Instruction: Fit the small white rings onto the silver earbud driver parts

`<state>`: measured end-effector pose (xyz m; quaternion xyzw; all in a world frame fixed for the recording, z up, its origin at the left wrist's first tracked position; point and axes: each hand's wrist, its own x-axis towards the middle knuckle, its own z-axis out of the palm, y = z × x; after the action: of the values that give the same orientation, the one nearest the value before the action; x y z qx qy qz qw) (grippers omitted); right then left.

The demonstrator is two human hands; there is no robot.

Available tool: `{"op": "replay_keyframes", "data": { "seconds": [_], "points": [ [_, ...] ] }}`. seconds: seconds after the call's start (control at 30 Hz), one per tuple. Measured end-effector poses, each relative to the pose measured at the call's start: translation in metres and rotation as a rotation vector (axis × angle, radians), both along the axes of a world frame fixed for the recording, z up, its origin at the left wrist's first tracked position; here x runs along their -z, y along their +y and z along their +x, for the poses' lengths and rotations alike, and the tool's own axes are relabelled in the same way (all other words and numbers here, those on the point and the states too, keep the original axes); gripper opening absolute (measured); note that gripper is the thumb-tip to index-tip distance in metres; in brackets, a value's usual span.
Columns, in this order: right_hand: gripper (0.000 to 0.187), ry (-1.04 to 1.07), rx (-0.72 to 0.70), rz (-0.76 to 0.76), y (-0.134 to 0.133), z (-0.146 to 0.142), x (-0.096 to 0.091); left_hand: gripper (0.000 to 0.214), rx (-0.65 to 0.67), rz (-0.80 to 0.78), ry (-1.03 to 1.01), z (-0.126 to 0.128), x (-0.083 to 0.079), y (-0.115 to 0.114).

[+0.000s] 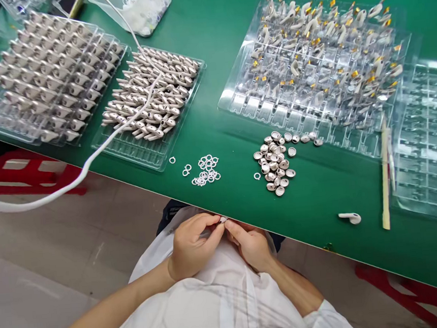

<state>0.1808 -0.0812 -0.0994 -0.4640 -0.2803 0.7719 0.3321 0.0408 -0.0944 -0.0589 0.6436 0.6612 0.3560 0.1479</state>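
Open mat [239,187] btwn ring pile [206,170] & cap pile [275,164]; trays [141,153] crowd far side.

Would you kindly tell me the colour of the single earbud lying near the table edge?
White; the earbud shows best in the head view.

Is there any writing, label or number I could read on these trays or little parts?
None: no word, number or sign shows anywhere.
The trays, rings, caps and tub look plain.
The part pinched between the left hand and right hand is too small to tell.
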Motion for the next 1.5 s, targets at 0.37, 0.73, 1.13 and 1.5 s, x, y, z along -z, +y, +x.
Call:
{"op": "replay_keyframes", "data": {
  "seconds": [0.37, 0.73, 1.13, 1.5],
  "points": [
    [0.030, 0.022, 0.002, -0.036, -0.006, -0.010, 0.002, 0.007, -0.018, -0.280, -0.257, -0.009, -0.014, 0.000],
    [0.034, -0.046, 0.018, 0.048, -0.005, -0.011, -0.007, 0.011, -0.247, -0.612, -0.823, -0.007, -0.019, 0.009],
    [0.037, -0.223, 0.037, 0.182, -0.011, -0.014, -0.007, 0.012, -0.263, -0.687, -0.902, -0.012, -0.012, 0.012],
    [0.043, -0.218, 0.118, 0.152, -0.014, -0.022, -0.017, 0.015, -0.222, -0.712, -0.959, -0.015, -0.011, 0.013]
  ]
}}
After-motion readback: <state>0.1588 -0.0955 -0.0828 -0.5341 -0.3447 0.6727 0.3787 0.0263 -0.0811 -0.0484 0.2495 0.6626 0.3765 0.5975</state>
